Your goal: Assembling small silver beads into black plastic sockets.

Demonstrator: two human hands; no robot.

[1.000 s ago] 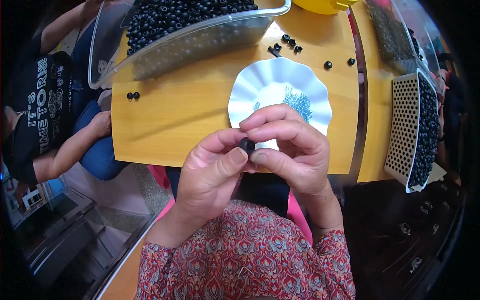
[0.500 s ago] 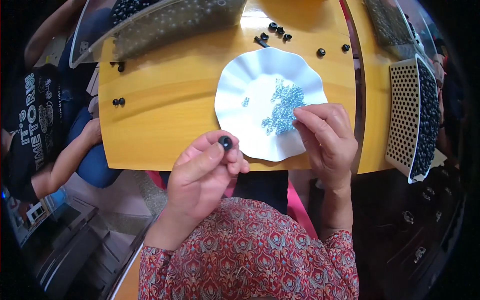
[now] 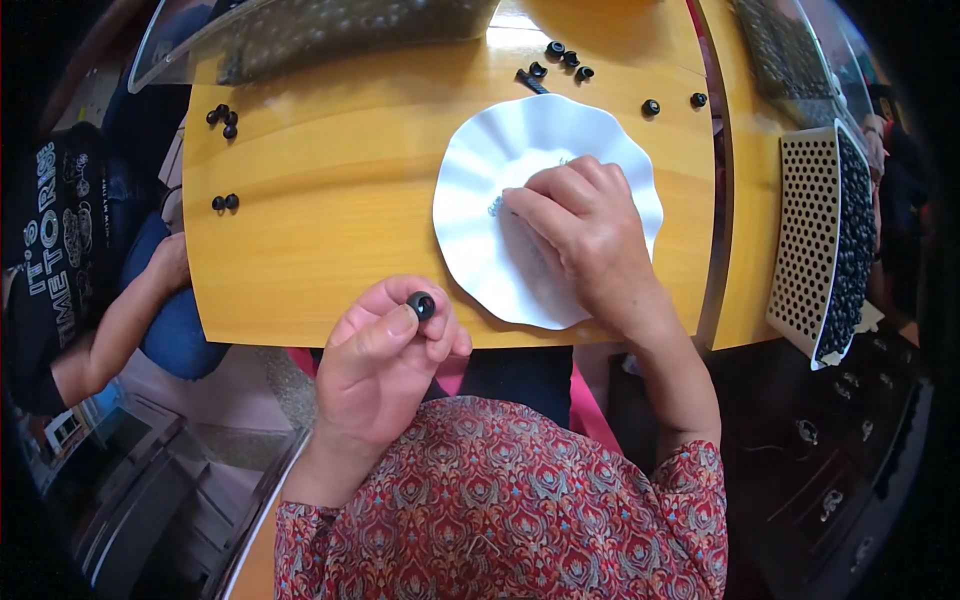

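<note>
Head view, left hand (image 3: 385, 365) pinching black bead (image 3: 421, 305), right hand (image 3: 585, 235) on white plate (image 3: 480, 240)

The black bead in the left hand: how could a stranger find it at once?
Start at the white scalloped plate on the wooden table. Below its left rim, the left hand pinches one black bead. Other black beads lie loose on the table; only this one is held.

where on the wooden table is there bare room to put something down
The widest bare wood on the table lies left of the white plate, below the clear tub and right of two small clusters of black beads. It is crowded above the plate, where loose beads sit. The right hand covers the plate; the left hand pinches a black bead.
</note>
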